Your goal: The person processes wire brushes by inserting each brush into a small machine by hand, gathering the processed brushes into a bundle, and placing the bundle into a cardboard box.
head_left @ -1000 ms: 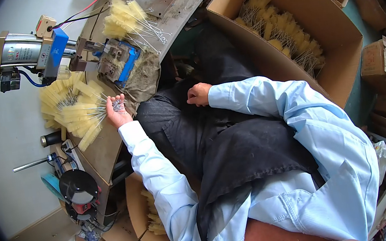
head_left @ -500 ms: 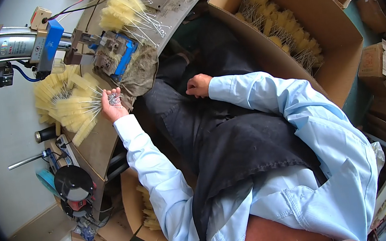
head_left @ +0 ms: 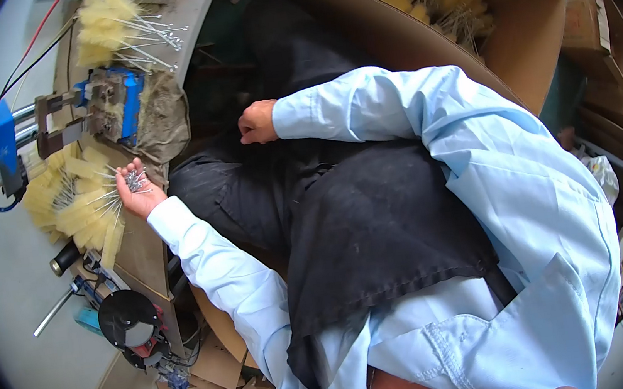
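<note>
My left hand (head_left: 138, 188) is palm up at the left, its fingers curled round the metal stems of several pale yellow brushes (head_left: 86, 210). The stem ends show in the palm, and the yellow heads fan out to the left over the worktable (head_left: 140, 254). Over my dark apron (head_left: 384, 217), near the lap, my right hand (head_left: 257, 122) is closed in a loose fist with nothing visible in it. Above my left hand stands a metal fixture with a blue edge (head_left: 131, 108). More yellow brushes (head_left: 108, 26) lie beyond it.
A pneumatic cylinder machine (head_left: 6, 146) stands at the left. At the upper right, a large cardboard box (head_left: 525, 32) holds many yellow brushes. A round black device (head_left: 128, 318) and a black cylinder (head_left: 64, 258) are at the lower left. Smaller boxes (head_left: 583, 29) stand at the right.
The view has shifted, so the table, fixture and both hands appear further left. My left palm looks more turned up, still holding the stems. My right hand stays closed near the lap.
</note>
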Available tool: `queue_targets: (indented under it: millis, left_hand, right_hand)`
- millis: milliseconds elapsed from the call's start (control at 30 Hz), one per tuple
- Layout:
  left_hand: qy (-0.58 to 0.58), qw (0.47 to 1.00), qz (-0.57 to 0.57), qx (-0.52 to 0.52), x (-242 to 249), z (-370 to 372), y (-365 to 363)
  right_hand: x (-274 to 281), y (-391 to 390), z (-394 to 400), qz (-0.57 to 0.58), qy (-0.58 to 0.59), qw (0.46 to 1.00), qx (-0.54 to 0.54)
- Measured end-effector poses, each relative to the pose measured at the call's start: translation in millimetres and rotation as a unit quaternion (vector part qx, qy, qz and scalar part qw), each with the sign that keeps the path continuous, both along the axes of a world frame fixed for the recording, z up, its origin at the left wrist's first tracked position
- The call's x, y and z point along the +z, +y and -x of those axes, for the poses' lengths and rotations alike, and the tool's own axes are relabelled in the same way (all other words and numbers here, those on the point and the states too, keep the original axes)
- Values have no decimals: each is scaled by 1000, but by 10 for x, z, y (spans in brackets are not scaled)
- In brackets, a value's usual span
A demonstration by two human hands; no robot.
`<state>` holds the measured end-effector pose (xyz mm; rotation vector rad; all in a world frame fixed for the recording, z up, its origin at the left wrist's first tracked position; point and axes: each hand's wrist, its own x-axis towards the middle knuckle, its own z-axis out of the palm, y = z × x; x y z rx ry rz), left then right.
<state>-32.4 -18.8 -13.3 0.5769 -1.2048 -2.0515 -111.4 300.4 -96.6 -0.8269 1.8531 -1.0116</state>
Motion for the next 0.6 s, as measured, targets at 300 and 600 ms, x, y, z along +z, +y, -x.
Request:
queue_targets:
  millis: [300, 600]
  left_hand:
    - [-1, 1000, 18, -16, -22, -35, -54]
    - [-19, 999, 22, -29, 2, 5, -96]
  right_hand:
    - [40, -34, 29, 2, -10, 1000, 8]
    - [89, 120, 179, 26, 27, 999, -39]
